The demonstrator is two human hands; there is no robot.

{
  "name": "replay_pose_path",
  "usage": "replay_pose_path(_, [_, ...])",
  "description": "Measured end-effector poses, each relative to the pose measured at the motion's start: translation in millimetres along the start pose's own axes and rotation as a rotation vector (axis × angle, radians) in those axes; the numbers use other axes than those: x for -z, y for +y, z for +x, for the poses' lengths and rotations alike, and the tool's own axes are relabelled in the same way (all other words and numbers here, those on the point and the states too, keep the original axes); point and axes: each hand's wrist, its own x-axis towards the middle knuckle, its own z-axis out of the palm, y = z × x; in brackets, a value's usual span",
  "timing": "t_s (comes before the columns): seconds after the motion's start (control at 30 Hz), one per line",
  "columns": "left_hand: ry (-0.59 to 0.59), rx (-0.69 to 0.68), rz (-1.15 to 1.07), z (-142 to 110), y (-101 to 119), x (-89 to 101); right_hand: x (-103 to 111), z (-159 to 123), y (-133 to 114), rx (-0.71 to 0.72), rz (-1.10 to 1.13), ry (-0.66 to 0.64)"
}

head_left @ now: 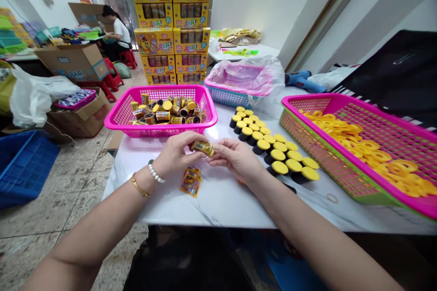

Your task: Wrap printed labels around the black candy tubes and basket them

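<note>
My left hand (175, 154) and my right hand (235, 160) meet above the white marble table (218, 204), holding a small gold-labelled cylinder (202, 148) between their fingertips. Below my left hand lie small printed paper packets (190, 183). Right of my right hand stand rows of black cylinders with yellow caps (273, 146). A pink mesh basket (164, 87) ahead of my hands holds a heap of gold-labelled cylinders (165, 111). Farther right, a pink-and-green mesh tray (327, 102) holds many yellow rings (370, 150).
Stacked yellow cartons (174, 22) rise behind the table. A plastic-lined pink-and-blue basket (239, 84) stands at the far edge, near a blue tool (300, 80). A seated person (118, 32) works at back left among cardboard boxes (73, 61). A blue crate (23, 163) lies on the floor.
</note>
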Motion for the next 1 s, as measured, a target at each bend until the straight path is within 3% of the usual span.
replay_pose_path(0.1, [-0.049,-0.068,0.053,0,-1,0.7,0,1,-1,-0.127,0.035,-0.056])
replay_pose_path(0.17, [-0.061,0.002,0.026,2,-6,0.1,0,0,-2,-0.133,-0.026,-0.073])
replay_pose_path(0.23, [-0.048,0.139,-0.077,4,-12,-0.6,-1,-1,-4,-0.019,-0.135,-0.037])
replay_pose_path(0.3, [-0.022,0.258,-0.209,6,-15,-0.8,-1,-4,-4,0.186,-0.254,0.03])
replay_pose_path(0.37, [-0.011,0.318,-0.298,8,-16,-1.0,-1,-6,-2,0.363,-0.369,0.071])
replay_pose_path(0.47, [-0.042,0.346,-0.339,8,-14,-2.5,-3,-8,3,0.477,-0.5,0.057])
replay_pose_path(0.57, [-0.08,0.353,-0.371,7,-12,-4.3,-5,-7,7,0.476,-0.5,0.058])
replay_pose_path(0.67, [-0.098,0.358,-0.382,7,-13,-5.0,-5,-4,6,0.368,-0.386,0.058])
replay_pose_path(0.8, [-0.175,0.509,-0.356,6,-17,-5.8,-2,-3,-1,0.239,-0.325,-0.057])
replay_pose_path(0.9, [-0.229,0.652,-0.424,6,-17,-6.6,0,-4,-4,0.361,-0.366,-0.1])
replay_pose_path(1.0, [-0.245,0.701,-0.469,5,-16,-5.8,0,-5,-1,0.515,-0.414,-0.108])
